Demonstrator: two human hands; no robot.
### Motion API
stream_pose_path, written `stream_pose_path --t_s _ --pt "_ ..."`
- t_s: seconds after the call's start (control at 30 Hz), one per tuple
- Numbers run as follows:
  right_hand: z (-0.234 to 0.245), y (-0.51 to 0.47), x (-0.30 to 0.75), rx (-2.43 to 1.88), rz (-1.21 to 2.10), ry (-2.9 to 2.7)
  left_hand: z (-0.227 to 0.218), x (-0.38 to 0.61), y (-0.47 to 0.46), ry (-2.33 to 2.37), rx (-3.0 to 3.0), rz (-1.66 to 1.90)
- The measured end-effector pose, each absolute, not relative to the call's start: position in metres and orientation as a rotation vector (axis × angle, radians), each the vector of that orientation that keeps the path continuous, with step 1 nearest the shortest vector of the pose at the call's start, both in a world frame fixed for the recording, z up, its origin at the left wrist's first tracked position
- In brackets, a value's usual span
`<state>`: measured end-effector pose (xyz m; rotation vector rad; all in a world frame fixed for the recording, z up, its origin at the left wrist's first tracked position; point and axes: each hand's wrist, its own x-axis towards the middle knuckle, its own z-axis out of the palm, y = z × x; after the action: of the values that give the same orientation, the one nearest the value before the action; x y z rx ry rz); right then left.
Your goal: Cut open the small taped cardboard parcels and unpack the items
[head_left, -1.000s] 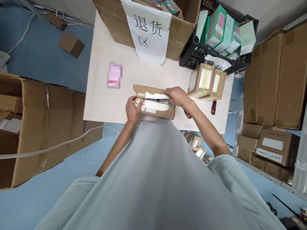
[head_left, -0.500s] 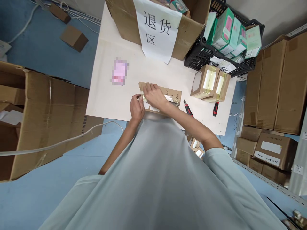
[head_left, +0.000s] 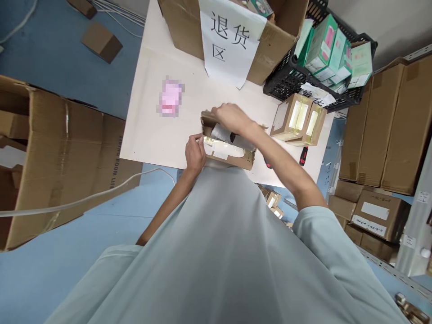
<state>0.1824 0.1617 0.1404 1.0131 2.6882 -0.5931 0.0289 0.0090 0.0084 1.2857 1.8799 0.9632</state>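
Note:
A small cardboard box (head_left: 232, 161) lies at the near edge of the white table (head_left: 148, 130), its top open. Inside it a grey-silver wrapped item (head_left: 221, 133) shows, along with something dark. My left hand (head_left: 195, 154) is closed on the box's left near corner, thumb along the rim. Above the far side, my right hand (head_left: 232, 118) has its fingers curled over the raised flap (head_left: 206, 118). My right forearm hides most of a red and black utility knife (head_left: 267, 164) to the right of the box.
Two taped cartons (head_left: 292, 118) stand at the right, with a red-black handle (head_left: 303, 156) near them. Behind are a large labelled carton (head_left: 184, 36) and a black crate (head_left: 281, 83) of green boxes. A pink blurred item (head_left: 171, 98) lies left. A big open carton (head_left: 77, 148) flanks the table.
The box top has come open, showing the inside. My right hand has moved up and right with the flap, while my left hand stays at the left corner.

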Motion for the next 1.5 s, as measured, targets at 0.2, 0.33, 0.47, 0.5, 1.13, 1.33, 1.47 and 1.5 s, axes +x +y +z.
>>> stream_pose_path --t_s 0.2,0.33,0.47,0.5,1.13,1.33,1.47,1.5 --pt "0.138 0.186 0.220 1.273 -0.555 2.658 0.015 0.027 0.011 1.838 1.307 0.973" --pt "0.131 0.163 0.263 1.518 -0.587 2.675 0.034 0.023 0.012 1.789 1.465 0.981" --pt "0.121 0.134 0.317 1.907 -0.707 2.608 0.057 0.031 0.018 1.578 1.715 0.865" --pt "0.117 0.129 0.327 1.998 -0.740 2.577 0.061 0.036 0.021 1.495 1.776 0.816" --pt "0.055 0.192 0.384 2.679 -0.926 2.269 0.121 0.047 0.029 1.184 2.390 0.455" --pt "0.050 0.196 0.394 2.627 -0.891 2.218 0.100 0.052 0.015 1.182 2.330 0.319" --pt "0.048 0.179 0.387 2.650 -0.838 2.113 0.089 0.050 0.008 1.246 2.190 0.206" --pt "0.049 0.175 0.385 2.656 -0.818 2.098 0.086 0.049 0.007 1.246 2.143 0.170"
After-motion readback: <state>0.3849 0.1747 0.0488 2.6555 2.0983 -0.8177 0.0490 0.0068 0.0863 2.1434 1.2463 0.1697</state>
